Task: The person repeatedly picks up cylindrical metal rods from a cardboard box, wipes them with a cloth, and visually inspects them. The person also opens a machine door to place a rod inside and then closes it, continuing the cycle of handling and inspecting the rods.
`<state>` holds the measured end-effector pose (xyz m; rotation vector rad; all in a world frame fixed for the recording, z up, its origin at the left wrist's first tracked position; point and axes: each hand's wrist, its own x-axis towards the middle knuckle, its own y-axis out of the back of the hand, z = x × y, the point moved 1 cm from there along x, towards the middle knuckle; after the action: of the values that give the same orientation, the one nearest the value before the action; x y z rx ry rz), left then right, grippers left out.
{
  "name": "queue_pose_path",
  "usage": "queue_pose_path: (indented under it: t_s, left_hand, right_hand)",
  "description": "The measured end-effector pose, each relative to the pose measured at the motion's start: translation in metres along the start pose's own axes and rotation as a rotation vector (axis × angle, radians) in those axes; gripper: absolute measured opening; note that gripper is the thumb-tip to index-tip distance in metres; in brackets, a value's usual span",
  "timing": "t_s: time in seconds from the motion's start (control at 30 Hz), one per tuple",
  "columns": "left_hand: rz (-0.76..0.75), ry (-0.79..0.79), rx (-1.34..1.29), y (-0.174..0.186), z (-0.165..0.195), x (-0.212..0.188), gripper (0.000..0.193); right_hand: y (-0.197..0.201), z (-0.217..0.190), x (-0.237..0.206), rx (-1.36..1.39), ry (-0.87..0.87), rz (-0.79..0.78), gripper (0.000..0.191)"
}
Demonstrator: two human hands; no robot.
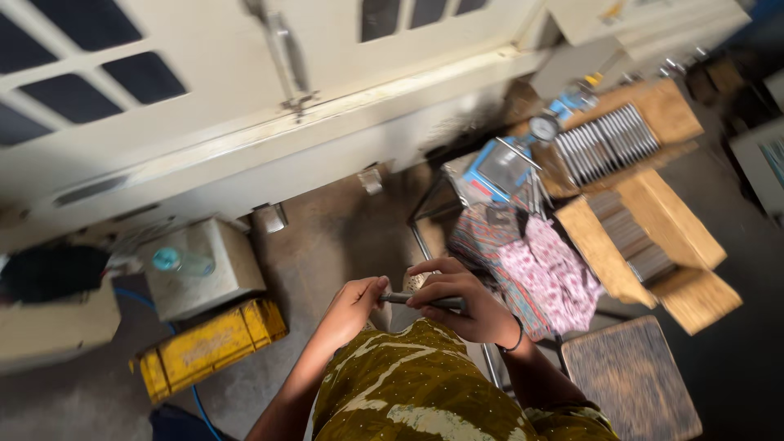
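We note left hand [355, 304] and right hand [461, 304] both clenched on slim dark metal rod [425, 300], held level at frame centre above olive garment [416, 384]. Patterned cloths [539, 269] at 3 o'clock of hands, draped on wire frame. Yellow crate [208, 347] on floor at 9 o'clock. Plastic bottle [181, 261] on grey box [204, 269] at 10 o'clock.

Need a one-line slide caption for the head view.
Both hands, left and right, grip a dark metal rod above a yellow crate.
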<state>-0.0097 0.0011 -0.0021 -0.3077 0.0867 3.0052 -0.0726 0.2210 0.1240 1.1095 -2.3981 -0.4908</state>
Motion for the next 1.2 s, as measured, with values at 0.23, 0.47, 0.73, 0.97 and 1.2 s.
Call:
queue_pose_path:
  t_s: [0.23,0.47,0.73,0.97,1.2]
  left_hand:
    - [-0.111,-0.052,-0.112,-0.041,-0.003,0.072,0.039]
    - [0.032,-0.865,0.306,-0.065,0.079,0.093,0.023]
    - [-0.145,-0.84,0.396,-0.08,0.092,0.115,0.027]
    - [-0.19,-0.604,0.415,-0.089,0.079,0.13,0.02]
    - [-0.263,-0.774,0.288,-0.108,0.093,0.149,0.026]
  right_hand:
    - [0.03,0.051,-0.054,0.269,-0.217,0.301,0.02]
    - [0.018,0.103,-0.086,1.163,-0.207,0.734,0.03]
    - [0.016,0.116,-0.111,1.111,-0.237,0.856,0.029]
    - [0.021,0.121,-0.118,1.052,-0.18,0.898,0.027]
    - [0.041,0.131,-0.124,1.107,-0.142,0.903,0.027]
